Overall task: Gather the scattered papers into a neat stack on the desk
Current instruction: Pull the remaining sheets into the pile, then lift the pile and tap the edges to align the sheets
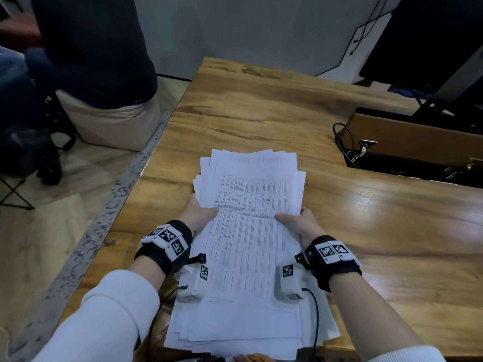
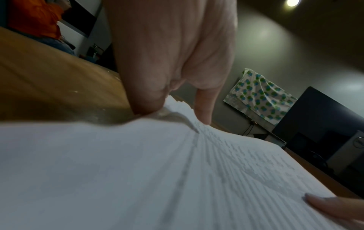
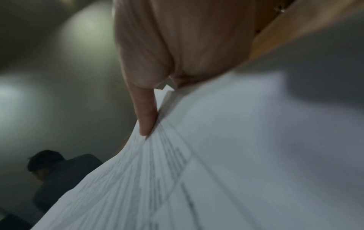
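A thick bundle of white printed papers [image 1: 248, 231] is held over the wooden desk [image 1: 261, 108], its sheets fanned unevenly at the far end. My left hand [image 1: 201, 214] grips the bundle's left edge, thumb on top and fingers underneath. My right hand [image 1: 300, 222] grips the right edge the same way. In the left wrist view my left thumb [image 2: 202, 107] presses the top sheet [image 2: 138, 171]. The right wrist view shows my right thumb [image 3: 146, 115] pinching the paper edge [image 3: 216, 155]. The near ends of the sheets spread out by the desk's front edge.
An open recess with a raised wooden lid [image 1: 418, 142] and cables sits at the desk's right. A dark monitor [image 1: 431, 40] stands at the back right. A person in dark clothes [image 1: 91, 48] sits left of the desk, beside a chair base [image 1: 49, 158].
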### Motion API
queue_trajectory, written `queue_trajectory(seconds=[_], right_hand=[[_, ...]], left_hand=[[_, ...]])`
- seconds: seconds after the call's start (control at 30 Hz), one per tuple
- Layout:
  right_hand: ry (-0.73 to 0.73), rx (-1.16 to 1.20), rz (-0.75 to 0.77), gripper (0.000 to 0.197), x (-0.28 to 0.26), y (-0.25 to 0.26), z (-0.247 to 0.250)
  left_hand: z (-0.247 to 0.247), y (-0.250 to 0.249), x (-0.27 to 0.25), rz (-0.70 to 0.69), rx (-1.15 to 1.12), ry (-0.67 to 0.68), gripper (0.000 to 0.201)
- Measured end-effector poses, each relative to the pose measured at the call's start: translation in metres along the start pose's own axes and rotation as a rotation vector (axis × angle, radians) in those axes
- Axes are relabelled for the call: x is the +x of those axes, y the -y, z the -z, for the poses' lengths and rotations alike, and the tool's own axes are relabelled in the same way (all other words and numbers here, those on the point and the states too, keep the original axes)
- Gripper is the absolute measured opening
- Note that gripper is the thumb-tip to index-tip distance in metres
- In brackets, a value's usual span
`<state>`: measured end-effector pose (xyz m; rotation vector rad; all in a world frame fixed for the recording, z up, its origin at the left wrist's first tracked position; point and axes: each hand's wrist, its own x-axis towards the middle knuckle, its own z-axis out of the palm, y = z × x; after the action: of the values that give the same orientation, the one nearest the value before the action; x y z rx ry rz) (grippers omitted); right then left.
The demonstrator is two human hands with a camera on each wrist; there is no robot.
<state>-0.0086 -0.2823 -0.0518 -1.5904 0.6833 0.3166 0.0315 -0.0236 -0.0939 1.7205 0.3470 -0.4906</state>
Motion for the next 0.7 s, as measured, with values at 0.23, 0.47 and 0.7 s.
queue_trajectory(seconds=[0.23,0.47,0.7], right_hand=[[0.225,0.153,0.186,0.044,-0.02,0.009,0.011],[0.21,0.18,0.33,0.039,-0.031,0.041,0.028],[0.017,0.104,0.772,0.036,-0.06,0.106,0.024]], left_hand=[[0.0,-0.02,-0.031,-0.027,-0.071,0.009,0.077],[-0.008,-0.057,-0.059,-0.15,-0.219,0.091,0.047],[-0.011,-0.124,-0.081,-0.487,-0.344,-0.188,0.03]])
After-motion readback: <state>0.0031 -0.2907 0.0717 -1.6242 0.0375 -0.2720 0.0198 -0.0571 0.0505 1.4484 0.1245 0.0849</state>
